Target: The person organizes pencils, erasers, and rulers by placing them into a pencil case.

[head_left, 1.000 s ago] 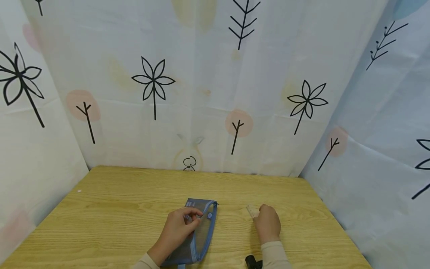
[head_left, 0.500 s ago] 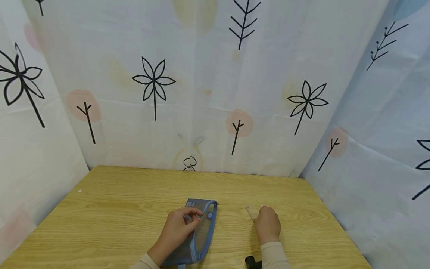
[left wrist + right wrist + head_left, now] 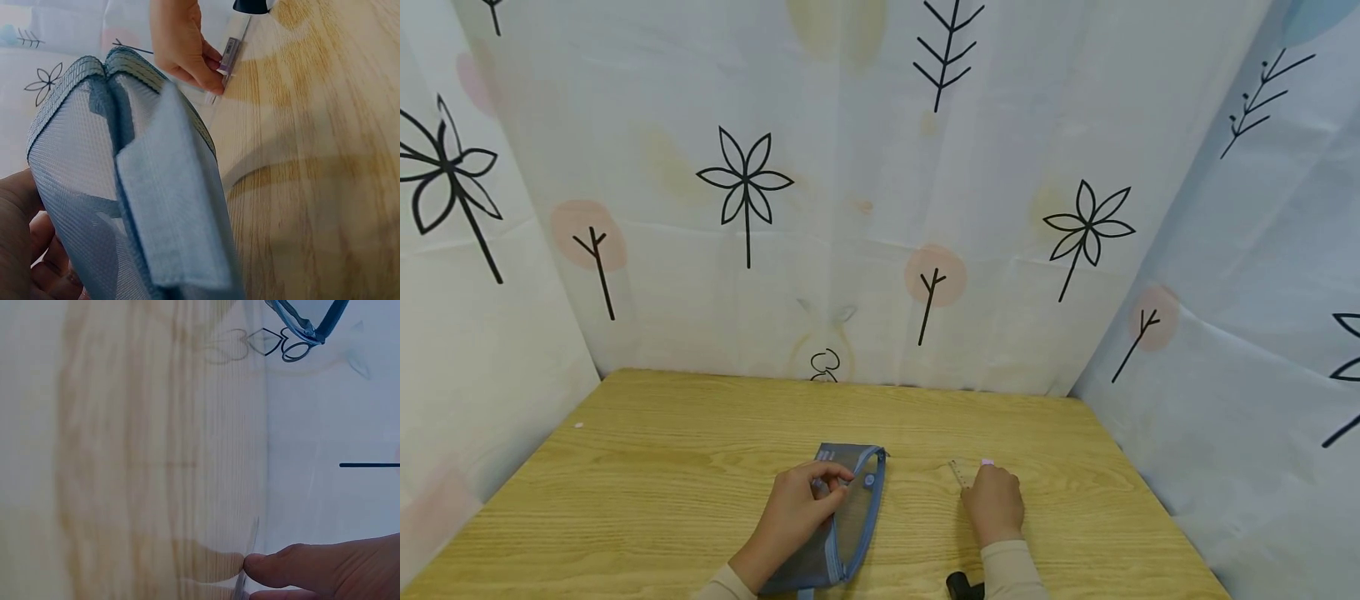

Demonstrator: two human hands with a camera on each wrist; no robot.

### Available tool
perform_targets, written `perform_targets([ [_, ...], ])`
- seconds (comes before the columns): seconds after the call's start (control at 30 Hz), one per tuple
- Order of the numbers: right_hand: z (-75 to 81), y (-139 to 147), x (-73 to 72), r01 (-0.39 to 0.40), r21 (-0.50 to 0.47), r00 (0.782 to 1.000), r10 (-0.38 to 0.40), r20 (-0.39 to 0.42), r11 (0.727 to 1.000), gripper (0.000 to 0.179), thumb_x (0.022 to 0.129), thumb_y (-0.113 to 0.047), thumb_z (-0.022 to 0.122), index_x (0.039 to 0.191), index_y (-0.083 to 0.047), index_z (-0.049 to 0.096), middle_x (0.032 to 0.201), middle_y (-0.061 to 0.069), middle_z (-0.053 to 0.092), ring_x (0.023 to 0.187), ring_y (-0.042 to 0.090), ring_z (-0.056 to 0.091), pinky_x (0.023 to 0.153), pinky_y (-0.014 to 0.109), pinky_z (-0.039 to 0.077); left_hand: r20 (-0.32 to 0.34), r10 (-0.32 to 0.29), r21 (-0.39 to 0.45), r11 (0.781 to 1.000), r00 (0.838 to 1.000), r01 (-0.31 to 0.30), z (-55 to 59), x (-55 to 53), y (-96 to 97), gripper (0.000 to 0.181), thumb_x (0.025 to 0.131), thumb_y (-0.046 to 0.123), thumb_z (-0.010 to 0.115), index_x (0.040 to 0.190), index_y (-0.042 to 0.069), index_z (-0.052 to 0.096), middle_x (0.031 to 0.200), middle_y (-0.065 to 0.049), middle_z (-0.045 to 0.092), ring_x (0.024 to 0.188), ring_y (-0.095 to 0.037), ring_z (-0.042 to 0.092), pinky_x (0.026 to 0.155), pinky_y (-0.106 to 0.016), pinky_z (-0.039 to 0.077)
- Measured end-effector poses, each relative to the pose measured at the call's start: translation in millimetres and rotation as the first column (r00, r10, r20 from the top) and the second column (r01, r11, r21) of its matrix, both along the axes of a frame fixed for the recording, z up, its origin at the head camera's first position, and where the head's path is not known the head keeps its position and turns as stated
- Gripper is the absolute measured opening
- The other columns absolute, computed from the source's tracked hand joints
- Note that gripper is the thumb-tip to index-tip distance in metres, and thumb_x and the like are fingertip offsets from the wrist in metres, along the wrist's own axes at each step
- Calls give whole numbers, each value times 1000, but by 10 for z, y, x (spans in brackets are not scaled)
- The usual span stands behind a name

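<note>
A blue-grey mesh pencil case (image 3: 859, 533) with a blue zip lies unzipped on the table. My left hand (image 3: 805, 504) grips its side, fingers curled at the opening; in the left wrist view the pencil case (image 3: 134, 187) stands in front of those fingers. To its right, my right hand (image 3: 995, 502) pinches a clear ruler (image 3: 958, 473) low over the table. The right thumb (image 3: 281, 565) touches the ruler's edge in the right wrist view. A small purple piece with a printed label (image 3: 230, 55) shows by the right fingers; its kind is unclear.
A black object (image 3: 964, 586) sits beside the right sleeve at the bottom edge. A tiny pale scrap (image 3: 578, 425) lies on the wooden table (image 3: 700, 433) at the far left. Patterned cloth (image 3: 850, 208) hangs around the table's back and sides.
My right hand has shifted slightly toward me and turned a little, so a purple end now shows beyond its knuckles. My left hand and the pencil case have stayed put.
</note>
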State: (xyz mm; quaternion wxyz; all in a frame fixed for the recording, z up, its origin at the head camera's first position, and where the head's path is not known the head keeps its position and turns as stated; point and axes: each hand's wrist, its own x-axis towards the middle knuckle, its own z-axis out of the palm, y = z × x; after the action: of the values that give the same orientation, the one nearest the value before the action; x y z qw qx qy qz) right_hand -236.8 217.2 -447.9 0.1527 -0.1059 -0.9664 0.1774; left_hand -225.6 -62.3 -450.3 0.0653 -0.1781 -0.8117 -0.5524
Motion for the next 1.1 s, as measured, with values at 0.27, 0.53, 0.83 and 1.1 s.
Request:
perform_targets([
  [0.27, -10, -2, 2, -11, -1, 1000, 11, -12, 1000, 22, 74, -5, 78, 77, 14, 68, 71, 25, 66, 65, 35, 63, 50, 41, 52, -7, 1, 8, 1000, 1000, -1, 0, 2, 2, 14, 86, 3, 68, 99, 5, 73, 78, 0, 62, 46, -7, 55, 43, -25, 51],
  [0.53, -37, 32, -21, -21, -86, 1000, 20, -4, 996, 32, 72, -7, 76, 52, -3, 52, 57, 10, 59, 52, 20, 48, 45, 31, 43, 0, 4, 2, 1000, 1000, -4, 3, 2, 5, 14, 87, 3, 67, 99, 6, 73, 78, 1, 62, 45, -8, 55, 43, -26, 51],
  [0.83, -68, 24, -56, -62, -125, 997, 55, -56, 990, 48, 71, -3, 71, 46, -16, 33, 46, -7, 27, 47, 11, 27, 43, 23, 26, 6, 5, 2, 1000, 1000, -5, -4, 4, 10, 15, 87, 3, 67, 100, 6, 73, 79, 1, 62, 45, -8, 55, 43, -26, 52],
  [1.1, -19, 6, -62, -50, -159, 997, 39, -67, 986, 19, 72, -5, 77, 62, 1, 62, 62, 10, 61, 52, 16, 52, 48, 33, 47, 0, 5, -3, 1000, 1000, -5, -15, -3, 9, 15, 86, 3, 67, 100, 6, 73, 78, 1, 63, 45, -8, 55, 43, -26, 51],
])
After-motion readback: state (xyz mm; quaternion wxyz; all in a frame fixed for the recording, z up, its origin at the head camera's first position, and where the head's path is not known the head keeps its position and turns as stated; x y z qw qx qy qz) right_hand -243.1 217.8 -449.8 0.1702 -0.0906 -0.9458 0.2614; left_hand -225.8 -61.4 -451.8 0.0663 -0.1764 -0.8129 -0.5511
